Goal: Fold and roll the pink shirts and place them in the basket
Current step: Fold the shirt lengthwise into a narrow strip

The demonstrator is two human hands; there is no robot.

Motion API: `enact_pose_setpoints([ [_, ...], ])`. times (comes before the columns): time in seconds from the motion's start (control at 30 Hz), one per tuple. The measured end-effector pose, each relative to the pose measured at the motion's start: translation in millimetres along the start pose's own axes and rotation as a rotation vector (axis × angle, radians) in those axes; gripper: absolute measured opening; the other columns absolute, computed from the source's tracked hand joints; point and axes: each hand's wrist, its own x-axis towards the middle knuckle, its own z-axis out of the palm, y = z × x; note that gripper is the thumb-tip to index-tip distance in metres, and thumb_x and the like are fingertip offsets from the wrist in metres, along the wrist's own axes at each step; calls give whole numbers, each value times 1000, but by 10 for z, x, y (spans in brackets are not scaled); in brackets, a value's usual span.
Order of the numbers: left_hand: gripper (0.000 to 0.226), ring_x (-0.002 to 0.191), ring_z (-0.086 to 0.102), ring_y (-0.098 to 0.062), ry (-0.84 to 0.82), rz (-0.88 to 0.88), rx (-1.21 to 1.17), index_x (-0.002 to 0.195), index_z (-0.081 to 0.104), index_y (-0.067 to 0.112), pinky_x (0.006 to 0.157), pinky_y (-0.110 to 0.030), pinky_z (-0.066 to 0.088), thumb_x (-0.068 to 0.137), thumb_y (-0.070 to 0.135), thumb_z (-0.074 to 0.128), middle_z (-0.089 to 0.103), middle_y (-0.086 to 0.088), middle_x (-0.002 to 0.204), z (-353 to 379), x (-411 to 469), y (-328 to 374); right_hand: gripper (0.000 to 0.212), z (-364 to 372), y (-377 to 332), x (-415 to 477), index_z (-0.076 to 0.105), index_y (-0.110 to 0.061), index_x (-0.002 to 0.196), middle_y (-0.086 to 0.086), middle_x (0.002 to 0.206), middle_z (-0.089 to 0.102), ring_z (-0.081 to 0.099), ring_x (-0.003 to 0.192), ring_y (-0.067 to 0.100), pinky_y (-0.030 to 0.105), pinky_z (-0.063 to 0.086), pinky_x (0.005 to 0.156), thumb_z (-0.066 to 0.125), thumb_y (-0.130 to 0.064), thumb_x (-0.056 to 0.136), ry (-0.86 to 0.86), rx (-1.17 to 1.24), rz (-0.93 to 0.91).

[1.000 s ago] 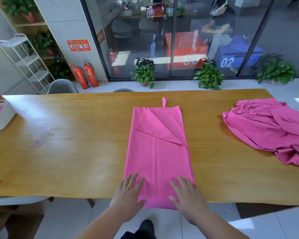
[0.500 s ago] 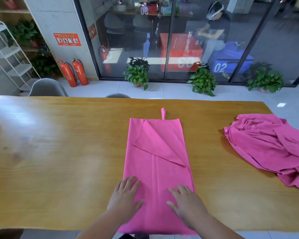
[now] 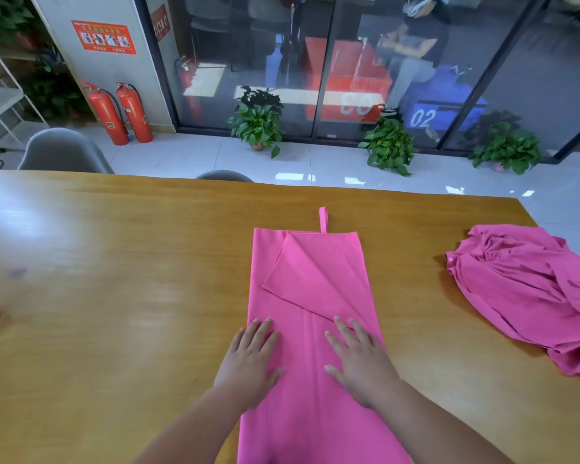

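The long glossy wooden counter (image 3: 114,296) carries both garments. The left hand (image 3: 248,363) lies flat with its fingers straight and slightly spread. It presses the left edge of the pink shirt folded into a long narrow strip (image 3: 312,279) and grips nothing. The strip runs lengthwise away from the person at mid-counter, with a diagonal flap across its far half and a small loop at the far end. The right hand (image 3: 362,370) lies equally flat on the strip's right half, fingertips at the flap's lower edge, holding nothing. Well apart to the right lies a second pink shirt, crumpled and unfolded (image 3: 533,289). Status: lengthwise folding of the first shirt appears complete. No roll is visible, though the strip's near end leaves the frame, so this cannot be confirmed. Remaining: roll the strip, fold and roll the second shirt, and place both in the basket, which is not in view.
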Motion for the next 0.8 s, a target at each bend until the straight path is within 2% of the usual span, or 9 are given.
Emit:
enact_pose_setpoints([
  [0.23,83,162,-18,-20,0,-21,-10,170,7,27,132,-47,-3,102,68,31,-13,4,177,-6,131,-52,80,-70,-31,287,6,-23,170,-3,175,-19,-12,163,27,53,9,132,35,-63,107,-33,-14,-4],
  [0.37,84,161,-21,-20,8,-33,1,170,4,27,129,-48,-6,102,67,30,-13,5,177,6,217,-62,77,-49,14,432,6,-19,170,-3,176,-14,-9,163,25,49,7,132,31,-59,109,41,-11,-31],
  [0.5,82,161,-21,-22,2,-41,17,170,4,27,128,-50,-6,103,68,28,-12,4,177,11,310,-45,71,-93,139,588,18,-19,169,-3,177,10,7,163,20,43,18,131,13,-54,107,137,46,-34],
  [0.53,81,162,-19,-22,12,-45,21,170,7,26,128,-51,-4,104,68,27,-9,5,177,12,345,-52,69,-123,189,640,23,-19,168,-4,175,18,15,162,18,41,21,130,15,-52,108,184,93,-34],
  [0.6,80,163,-16,-21,24,-55,37,170,12,25,129,-52,-2,104,69,26,-5,5,178,5,436,-74,58,-206,339,779,36,-18,164,-2,169,35,30,156,17,36,26,128,36,-41,111,322,305,-1],
  [0.63,80,163,-15,-21,22,-62,41,170,13,25,129,-51,-2,105,70,25,-4,6,178,-3,495,-80,52,-259,436,850,44,-17,160,0,164,43,37,152,18,35,28,126,46,-33,110,386,450,61],
  [0.7,79,163,-14,-21,27,-75,46,170,13,25,130,-51,0,106,70,23,-3,6,178,-18,618,-85,43,-356,680,981,58,-15,150,3,154,55,50,142,21,35,36,121,54,-18,107,456,772,255],
  [0.8,79,164,-11,-23,36,-93,53,170,17,23,130,-51,5,106,69,25,-1,3,178,-27,810,-78,29,-424,977,1124,73,-32,126,2,138,69,63,127,21,42,46,115,55,-19,107,310,1177,516],
])
